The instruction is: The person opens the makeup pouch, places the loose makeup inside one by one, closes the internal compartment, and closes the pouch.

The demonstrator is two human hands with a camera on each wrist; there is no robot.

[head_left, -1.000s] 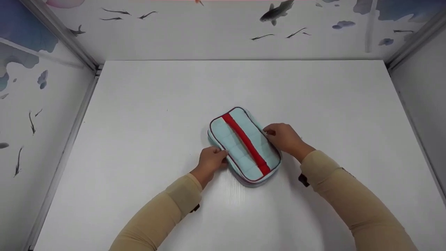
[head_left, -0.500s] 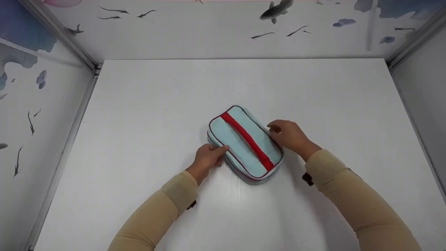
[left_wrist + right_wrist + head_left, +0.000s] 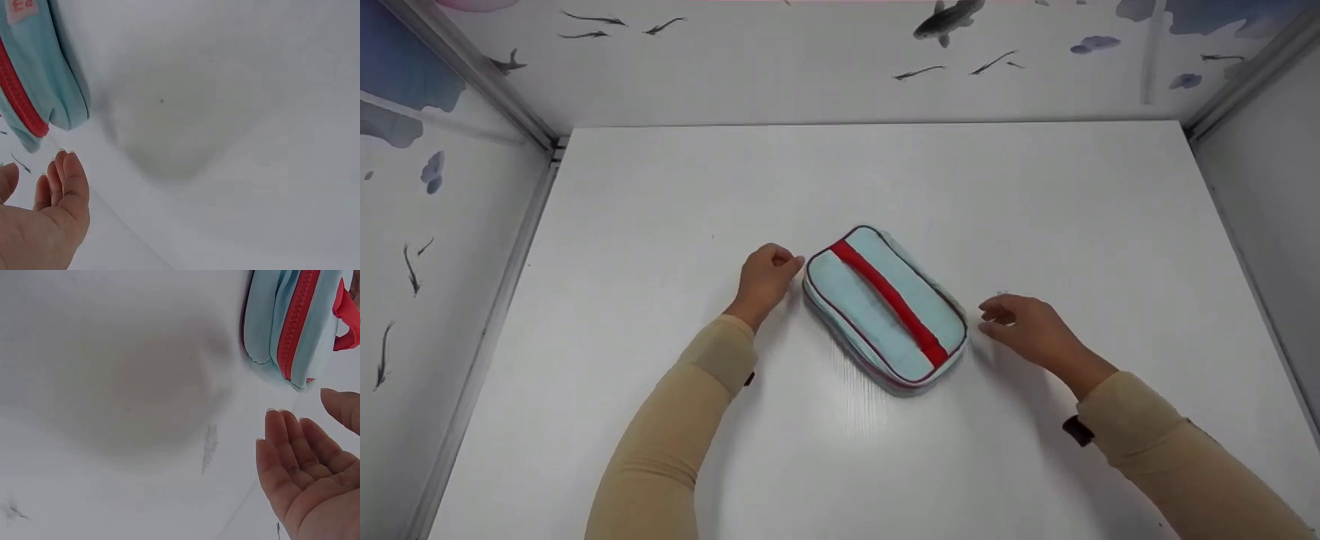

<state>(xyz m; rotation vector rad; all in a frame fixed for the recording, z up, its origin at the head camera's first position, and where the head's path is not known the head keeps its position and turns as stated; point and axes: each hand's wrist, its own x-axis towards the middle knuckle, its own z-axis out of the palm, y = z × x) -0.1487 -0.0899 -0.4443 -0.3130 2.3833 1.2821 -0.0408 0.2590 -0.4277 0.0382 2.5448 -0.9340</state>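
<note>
A light blue zippered pouch (image 3: pixel 862 300) with dark red piping and a red strap handle (image 3: pixel 889 296) lies slantwise on the white table. Its red zipper (image 3: pixel 298 323) runs round the side and looks closed in the right wrist view. Just off the pouch's upper left corner is my left hand (image 3: pixel 765 281), fingers loosely bent, holding nothing. Beyond the lower right end, my right hand (image 3: pixel 1031 330) is held apart from the pouch, thumb and fingers spread and nothing between them. A pink label (image 3: pixel 22 10) shows on the pouch's side in the left wrist view.
The white tabletop (image 3: pixel 682 187) meets a back wall (image 3: pixel 780 67) printed with fish and a similar left wall (image 3: pixel 457 225). A plain wall (image 3: pixel 1267 165) stands on the right. Metal rails line the corners.
Both hands have come away from the pouch: the left went up and left to its upper corner, the right moved down and right. The pouch has stayed nearly in place.
</note>
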